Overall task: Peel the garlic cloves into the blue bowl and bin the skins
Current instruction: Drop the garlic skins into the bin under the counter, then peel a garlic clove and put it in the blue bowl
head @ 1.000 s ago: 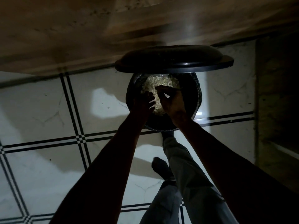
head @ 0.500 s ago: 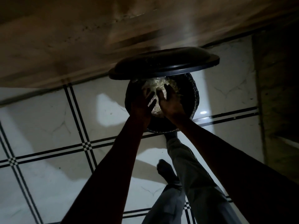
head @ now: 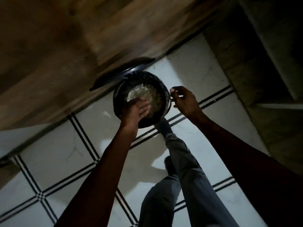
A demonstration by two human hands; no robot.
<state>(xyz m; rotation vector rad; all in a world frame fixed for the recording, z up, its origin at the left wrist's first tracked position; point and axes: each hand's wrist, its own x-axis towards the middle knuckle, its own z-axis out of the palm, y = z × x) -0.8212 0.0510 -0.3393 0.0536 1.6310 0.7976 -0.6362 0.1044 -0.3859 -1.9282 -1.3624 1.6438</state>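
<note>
You are at the binning step — your left hand (head: 136, 113) reaches over the near rim of the black bin (head: 165, 94), fingers straight and relaxed and holding nothing, spread above the pale heap of skins (head: 147, 97) already lying inside, while the lid (head: 121, 74) stands tipped up on the far left against the wall. Your right hand (head: 184, 101) hangs just right of the rim, fingers loosely bent; whether it pinches a scrap of skin is too dim to tell. Next, I judge, shake off any clinging bits — then withdraw both hands and let the lid down; no blue bowl is in view.
</note>
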